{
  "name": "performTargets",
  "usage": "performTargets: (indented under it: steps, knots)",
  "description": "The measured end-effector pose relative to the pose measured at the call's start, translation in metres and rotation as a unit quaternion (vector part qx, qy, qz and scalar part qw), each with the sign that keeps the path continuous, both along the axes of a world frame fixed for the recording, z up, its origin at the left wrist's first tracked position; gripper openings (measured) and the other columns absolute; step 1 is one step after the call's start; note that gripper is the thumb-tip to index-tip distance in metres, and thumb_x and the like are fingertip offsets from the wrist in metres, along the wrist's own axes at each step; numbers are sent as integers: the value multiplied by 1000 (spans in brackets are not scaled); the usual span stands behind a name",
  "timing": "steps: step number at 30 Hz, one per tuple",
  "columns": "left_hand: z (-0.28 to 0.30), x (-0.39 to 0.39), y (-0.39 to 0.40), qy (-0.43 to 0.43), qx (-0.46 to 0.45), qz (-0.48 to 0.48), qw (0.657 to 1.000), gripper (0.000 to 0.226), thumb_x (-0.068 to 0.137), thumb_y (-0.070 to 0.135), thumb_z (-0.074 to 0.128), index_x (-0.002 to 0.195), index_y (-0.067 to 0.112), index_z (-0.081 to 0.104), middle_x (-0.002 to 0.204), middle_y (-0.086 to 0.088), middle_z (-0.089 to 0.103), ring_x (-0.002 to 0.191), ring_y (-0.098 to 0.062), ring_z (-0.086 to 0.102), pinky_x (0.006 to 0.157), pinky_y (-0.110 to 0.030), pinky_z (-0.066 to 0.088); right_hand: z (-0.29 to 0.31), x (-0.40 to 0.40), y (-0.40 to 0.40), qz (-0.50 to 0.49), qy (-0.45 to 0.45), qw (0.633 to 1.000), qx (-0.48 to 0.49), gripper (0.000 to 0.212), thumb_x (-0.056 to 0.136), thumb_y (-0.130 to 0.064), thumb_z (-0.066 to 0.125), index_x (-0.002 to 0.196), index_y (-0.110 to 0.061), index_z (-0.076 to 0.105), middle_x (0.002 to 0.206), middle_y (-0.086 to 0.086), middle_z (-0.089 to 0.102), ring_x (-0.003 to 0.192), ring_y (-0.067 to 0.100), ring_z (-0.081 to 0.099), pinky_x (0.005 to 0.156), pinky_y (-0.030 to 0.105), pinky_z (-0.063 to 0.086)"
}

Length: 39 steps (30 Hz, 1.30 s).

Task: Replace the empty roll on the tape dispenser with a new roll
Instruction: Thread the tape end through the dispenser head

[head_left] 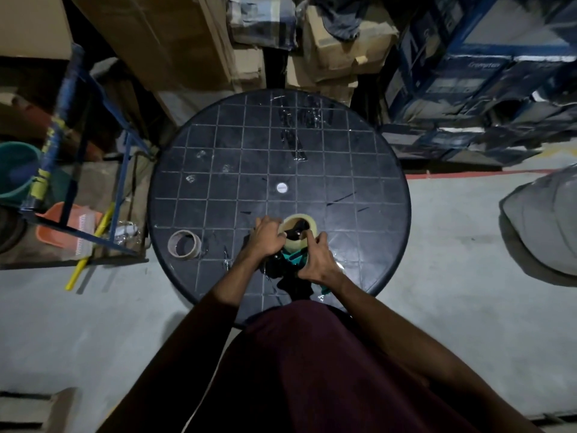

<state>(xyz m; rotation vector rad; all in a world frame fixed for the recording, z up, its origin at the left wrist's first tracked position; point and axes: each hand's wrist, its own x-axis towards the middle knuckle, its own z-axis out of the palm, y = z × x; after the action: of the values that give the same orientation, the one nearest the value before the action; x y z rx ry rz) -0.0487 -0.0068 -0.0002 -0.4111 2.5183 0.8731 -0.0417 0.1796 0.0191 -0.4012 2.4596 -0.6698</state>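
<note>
The round dark bench (359, 170), gridded like tiles and flecked with scraps of clear tape, stood on a grey concrete floor (452, 245) among stacked cardboard boxes (175, 35). Near its front edge the left hand (266, 237) gripped the new tape roll (299, 234) on the dispenser (293, 259); the right hand (318, 260) pinched at the roll's hub. The empty roll (183, 245) lay well apart, to the left.

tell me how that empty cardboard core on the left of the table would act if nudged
The empty core is a thin bare cardboard ring, so probably very light. It lies flat on the table, so a nudge would likely slide it; tipped onto its edge, it could roll.
</note>
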Motion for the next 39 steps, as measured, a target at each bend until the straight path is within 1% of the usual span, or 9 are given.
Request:
performTargets:
  steps: [3,6,11,15,21,26,30,35,39]
  knots:
    - [-7,-10,-7,-53,-9,19,998,48,81,38,44,120,18,63,125,-16,58,128,-38,41,109,-52,33,2,-4,-3,5,12,1000,-24,108,60,-26,87,148,-22,25,118,6,30,97,32,58,88,38,59]
    - [-8,-13,-14,-53,25,53,997,54,76,42,42,121,28,69,130,-14,60,134,-37,36,113,-53,26,3,-9,-2,6,9,999,-35,105,63,-17,83,151,-23,26,120,7,32,102,34,57,93,39,57]
    - [13,-4,-9,-23,17,67,997,42,83,34,53,119,24,73,137,-12,50,134,-35,27,116,-49,26,5,-12,2,9,13,999,-44,97,64,-10,74,149,-36,34,125,6,32,103,35,57,94,43,57]
    - [23,1,2,26,8,82,996,26,86,25,65,109,18,76,138,-15,50,135,-35,29,115,-48,30,10,-16,6,2,20,999,-33,91,67,-11,73,149,-30,39,131,9,32,109,38,58,96,45,56]
    - [36,3,12,10,-27,80,996,49,78,39,65,124,21,65,137,-15,47,133,-35,30,110,-51,32,17,-13,6,-5,46,998,-34,88,68,-10,76,146,-20,35,127,11,35,104,36,57,90,41,55]
    - [35,2,13,1,2,84,996,37,76,34,73,110,18,71,133,-12,50,132,-33,30,111,-49,32,18,-9,11,7,54,998,-28,89,70,-5,74,148,-23,36,129,11,35,103,33,56,82,30,48]
    - [36,5,15,36,1,95,995,29,70,35,83,94,22,74,127,-10,52,131,-33,32,109,-49,35,17,-10,14,5,54,998,-31,90,69,-3,72,149,-28,39,130,10,35,105,32,57,87,33,54]
    - [38,7,22,38,-90,76,992,59,66,50,84,113,19,68,136,-15,46,131,-35,30,107,-49,35,21,-12,12,21,66,997,-22,90,70,-2,74,149,-27,39,128,10,36,102,30,57,78,24,48]
    - [41,7,22,25,-74,66,995,71,62,58,84,119,19,65,142,-16,44,132,-36,29,108,-53,34,20,-9,11,32,67,997,-29,90,70,-3,74,148,-31,38,129,9,35,99,30,59,76,28,54]
